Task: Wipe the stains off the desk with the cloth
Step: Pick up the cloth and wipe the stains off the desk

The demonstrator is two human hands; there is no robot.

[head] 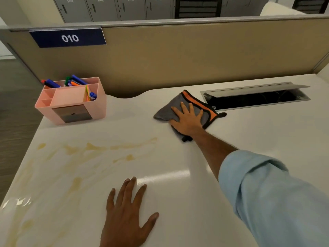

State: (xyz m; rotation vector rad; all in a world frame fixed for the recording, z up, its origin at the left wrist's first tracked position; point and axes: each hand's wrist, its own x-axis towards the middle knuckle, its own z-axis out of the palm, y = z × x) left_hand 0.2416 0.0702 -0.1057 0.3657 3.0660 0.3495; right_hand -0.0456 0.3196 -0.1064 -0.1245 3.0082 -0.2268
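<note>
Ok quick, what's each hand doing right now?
Left hand: open, flat on the desk, holding nothing.
Right hand: open, pressed flat on the cloth.

The cloth (185, 107) is grey with an orange band and black edging. Yellowish-brown stains (92, 148) streak the white desk (178, 157) toward nine o'clock. At ten o'clock, a pink organiser (71, 102) holds blue, green and orange pens (74, 80). The sleeve (274, 196) is light blue.

Your white desk (178, 157) carries yellowish stains (92, 148) across its near left, a pink organiser (71, 102) at far left, a grey cloth (187, 107) far centre under your right hand (187, 122), your left hand (124, 216) flat near.
</note>
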